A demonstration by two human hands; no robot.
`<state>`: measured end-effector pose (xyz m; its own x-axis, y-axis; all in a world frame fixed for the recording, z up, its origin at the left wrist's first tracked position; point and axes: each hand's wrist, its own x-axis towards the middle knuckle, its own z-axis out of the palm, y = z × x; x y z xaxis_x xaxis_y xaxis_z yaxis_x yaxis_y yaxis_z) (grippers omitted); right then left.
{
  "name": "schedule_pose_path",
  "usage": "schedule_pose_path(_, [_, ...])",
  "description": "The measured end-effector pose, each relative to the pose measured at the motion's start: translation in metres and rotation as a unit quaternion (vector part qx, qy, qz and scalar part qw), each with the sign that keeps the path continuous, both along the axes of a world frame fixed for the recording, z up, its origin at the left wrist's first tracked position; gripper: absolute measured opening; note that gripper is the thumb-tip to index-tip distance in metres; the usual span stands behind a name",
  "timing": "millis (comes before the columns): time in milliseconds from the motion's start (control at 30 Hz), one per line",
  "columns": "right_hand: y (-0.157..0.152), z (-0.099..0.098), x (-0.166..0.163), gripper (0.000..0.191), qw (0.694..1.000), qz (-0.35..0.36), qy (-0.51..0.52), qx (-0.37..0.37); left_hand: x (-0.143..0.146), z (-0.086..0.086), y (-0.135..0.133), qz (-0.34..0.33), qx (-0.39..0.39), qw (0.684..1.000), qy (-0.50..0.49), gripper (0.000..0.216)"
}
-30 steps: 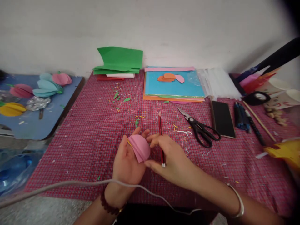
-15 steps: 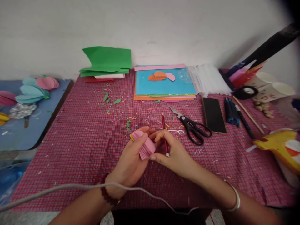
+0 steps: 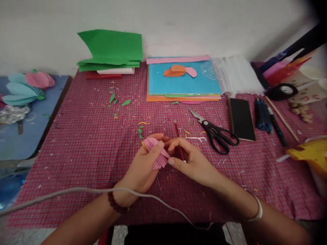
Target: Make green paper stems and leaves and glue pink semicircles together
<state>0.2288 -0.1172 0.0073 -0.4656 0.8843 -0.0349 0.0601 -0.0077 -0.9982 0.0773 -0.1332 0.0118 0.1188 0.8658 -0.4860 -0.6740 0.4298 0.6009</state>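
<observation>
A thick stack of pink paper cut-outs [image 3: 161,161] is in my left hand [image 3: 141,172], its thumb pressed across the top. The sheets fan apart along the near edge, and a bit of yellow shows at the far left end. My right hand [image 3: 196,166] meets the stack's right edge, thumb tip against the paper and fingers curled behind, their tips partly hidden. A red pencil [image 3: 177,132] lies on the cloth, partly covered by my right hand. Black-handled scissors [image 3: 213,131] rest to the right with blades pointing away.
Green sheets [image 3: 117,46] and a blue sheet pile [image 3: 184,86] stand by the wall. A dark phone-like slab [image 3: 242,119], pens [image 3: 263,115] and a tape roll [image 3: 283,91] are right. Paper fruit shapes [image 3: 39,80] sit left. A pale cable [image 3: 89,191] crosses my forearms. Scraps litter the cloth.
The pink stack has turned in my left hand, and its sheets are more fanned at the near edge. My right thumb has shifted along the edge. The camera view has tilted slightly.
</observation>
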Motion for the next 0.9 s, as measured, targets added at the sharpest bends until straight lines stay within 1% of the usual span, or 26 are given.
schedule_pose_path(67, [-0.001, 0.0, 0.0, 0.003, 0.998, -0.017, -0.04, 0.042, 0.0, -0.001, 0.001, -0.004, 0.005, 1.0, 0.0, 0.022])
schedule_pose_path(133, [-0.002, 0.0, 0.001, 0.009, 0.991, -0.041, -0.087, 0.09, 0.001, -0.001, 0.001, -0.013, 0.007, 1.0, -0.003, 0.024])
schedule_pose_path(200, [-0.002, 0.001, 0.003, 0.01, 0.985, -0.072, -0.114, 0.111, 0.002, 0.0, 0.002, -0.02, 0.007, 1.0, -0.006, 0.026])
schedule_pose_path(300, [0.001, 0.002, 0.005, 0.01, 0.983, -0.128, -0.104, 0.081, 0.002, 0.001, 0.004, -0.032, 0.004, 0.999, 0.006, 0.031])
schedule_pose_path(400, [0.005, 0.003, 0.007, 0.013, 0.982, -0.163, -0.086, 0.034, 0.0, -0.001, 0.006, -0.042, 0.01, 0.997, 0.06, 0.022])
schedule_pose_path(533, [0.006, 0.003, 0.008, 0.013, 0.991, -0.123, -0.059, -0.013, -0.004, -0.007, 0.006, -0.051, 0.046, 0.985, 0.159, 0.006])
schedule_pose_path(667, [0.004, 0.004, 0.008, 0.011, 0.996, -0.078, -0.042, -0.023, -0.007, -0.01, 0.003, -0.123, 0.083, 0.961, 0.234, 0.004])
schedule_pose_path(700, [0.004, 0.004, 0.008, 0.013, 0.996, -0.072, -0.039, -0.028, -0.008, -0.011, 0.002, -0.142, 0.093, 0.958, 0.233, 0.005])
schedule_pose_path(767, [0.004, 0.002, 0.008, 0.017, 0.995, -0.079, -0.02, -0.048, -0.008, -0.01, 0.001, -0.165, 0.105, 0.962, 0.192, 0.008])
schedule_pose_path(833, [0.004, -0.001, 0.008, 0.02, 0.992, -0.104, 0.014, -0.076, -0.008, -0.009, 0.001, -0.173, 0.105, 0.971, 0.124, 0.014])
schedule_pose_path(900, [0.002, -0.003, 0.007, 0.021, 0.987, -0.121, 0.042, -0.097, -0.007, -0.008, 0.001, -0.168, 0.096, 0.978, 0.075, 0.019])
